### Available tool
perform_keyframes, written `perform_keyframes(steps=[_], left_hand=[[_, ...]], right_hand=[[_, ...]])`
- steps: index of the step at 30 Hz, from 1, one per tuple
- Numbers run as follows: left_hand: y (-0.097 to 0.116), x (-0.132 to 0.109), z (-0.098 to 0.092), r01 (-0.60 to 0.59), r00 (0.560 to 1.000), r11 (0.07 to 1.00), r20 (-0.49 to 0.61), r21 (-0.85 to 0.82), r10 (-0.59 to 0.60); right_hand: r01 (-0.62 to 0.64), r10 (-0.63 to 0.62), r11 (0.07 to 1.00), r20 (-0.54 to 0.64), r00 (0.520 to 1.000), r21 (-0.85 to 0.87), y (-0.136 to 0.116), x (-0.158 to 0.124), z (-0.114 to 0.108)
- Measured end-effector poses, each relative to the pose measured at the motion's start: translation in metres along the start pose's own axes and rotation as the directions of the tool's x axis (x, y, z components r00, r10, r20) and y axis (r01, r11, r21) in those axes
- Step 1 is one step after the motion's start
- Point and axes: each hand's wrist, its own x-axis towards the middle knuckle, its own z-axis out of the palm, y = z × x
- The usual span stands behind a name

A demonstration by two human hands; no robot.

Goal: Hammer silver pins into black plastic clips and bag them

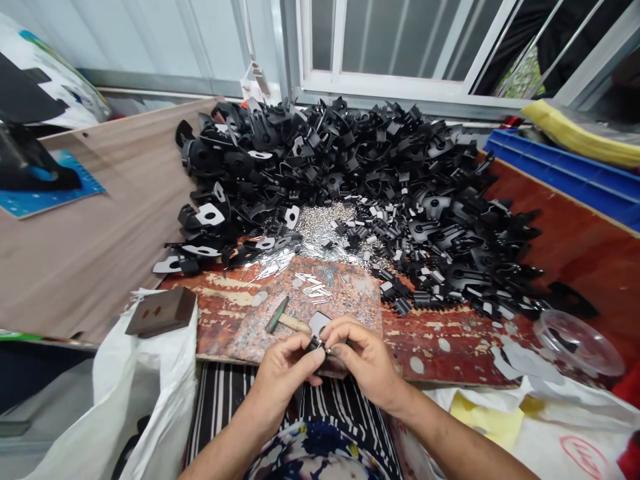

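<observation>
Over the table's front edge, my left hand [283, 373] pinches a small black plastic part [320, 323] between thumb and fingers. My right hand [369, 363] is closed on the same part from the other side; its thumb and index finger meet near a tiny shiny spot, too small to name. The part's flat face catches light, and fingers cover much of the rest. Just beyond my left hand lies a hammer [287, 320] with a greenish head and wooden handle. Loose metal pins [315, 287] are scattered on the stone slab [357, 293] ahead of the hands.
A large heap of black plastic parts [270, 160] covers the table's back. Small silver pieces [325, 223] and short black pieces [400, 293] lie before it. A brown block [163, 311] sits at left, a clear plastic bowl [583, 343] and blue crate [560, 170] at right. White sacks [165, 380] flank my lap.
</observation>
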Motion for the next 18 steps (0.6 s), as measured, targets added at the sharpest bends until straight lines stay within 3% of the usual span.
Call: perform_keyframes(steps=[3, 6, 7, 9, 10, 12, 15, 18], left_hand=[[-0.003, -0.002, -0.007, -0.037, 0.998, 0.997, -0.053, 0.065, 0.041], [-0.002, -0.002, -0.014, -0.072, 0.988, 0.982, -0.120, 0.172, 0.094], [-0.001, -0.001, -0.016, -0.074, 0.987, 0.977, -0.127, 0.198, 0.101], [0.001, -0.001, -0.019, -0.066, 0.988, 0.976, -0.122, 0.207, 0.092], [0.002, -0.001, -0.020, -0.058, 0.990, 0.979, -0.114, 0.196, 0.081], [0.004, -0.001, -0.021, -0.050, 0.992, 0.984, -0.105, 0.173, 0.069], [0.004, -0.002, -0.025, -0.071, 0.987, 0.982, -0.131, 0.174, 0.094], [0.003, -0.003, -0.033, -0.076, 0.983, 0.993, -0.158, 0.085, 0.089]], right_hand=[[0.105, -0.092, 0.986, 0.099, 0.991, -0.131, -0.004, 0.004, -0.004], [0.022, 0.034, 0.925, 0.139, 0.990, -0.380, 0.001, 0.027, -0.024], [-0.025, 0.098, 0.846, 0.109, 0.989, -0.533, 0.006, 0.039, -0.034], [-0.082, 0.188, 0.588, 0.038, 0.981, -0.805, 0.017, 0.067, -0.051], [-0.086, 0.216, 0.488, 0.025, 0.976, -0.868, 0.023, 0.081, -0.058], [-0.074, 0.266, 0.377, 0.031, 0.963, -0.923, 0.033, 0.105, -0.063], [-0.058, 0.316, 0.319, 0.048, 0.948, -0.946, 0.044, 0.125, -0.055], [-0.030, 0.321, 0.295, 0.069, 0.945, -0.955, 0.048, 0.128, -0.045]])
